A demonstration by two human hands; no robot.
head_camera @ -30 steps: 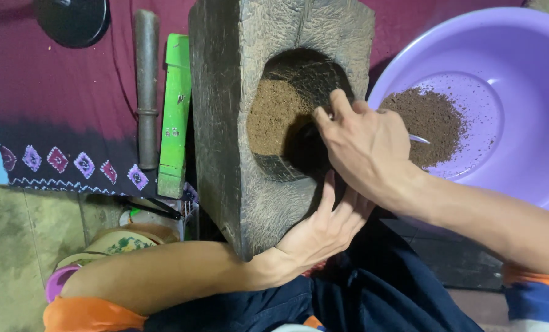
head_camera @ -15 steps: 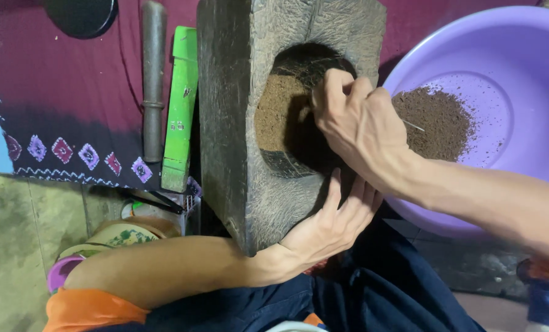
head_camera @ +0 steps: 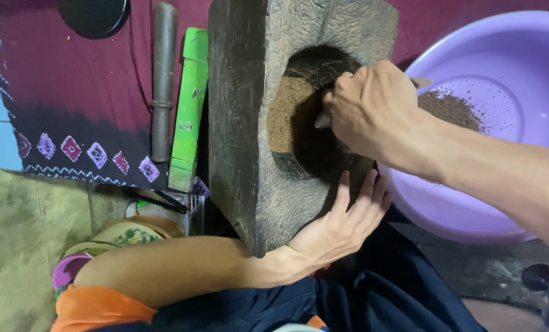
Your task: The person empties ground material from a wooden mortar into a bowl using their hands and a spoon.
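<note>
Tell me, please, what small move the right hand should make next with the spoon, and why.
Probably carry the spoon across to the purple basin and tip it out. The right hand holds it in the hollow of the wooden mortar, brown powder remains there, the basin already holds some, and the left hand steadies the mortar.

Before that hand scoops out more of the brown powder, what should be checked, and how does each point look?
1. Left hand braces the tilted wooden mortar: ok.
2. Right hand is at the hollow, gripping a small tool; what kind of tool: cannot tell.
3. Brown powder remains in the hollow: ok.
4. Purple basin sits right beside the mortar, some powder already in it: ok.
5. Pestle and green stick lie off to the side: ok.
</note>
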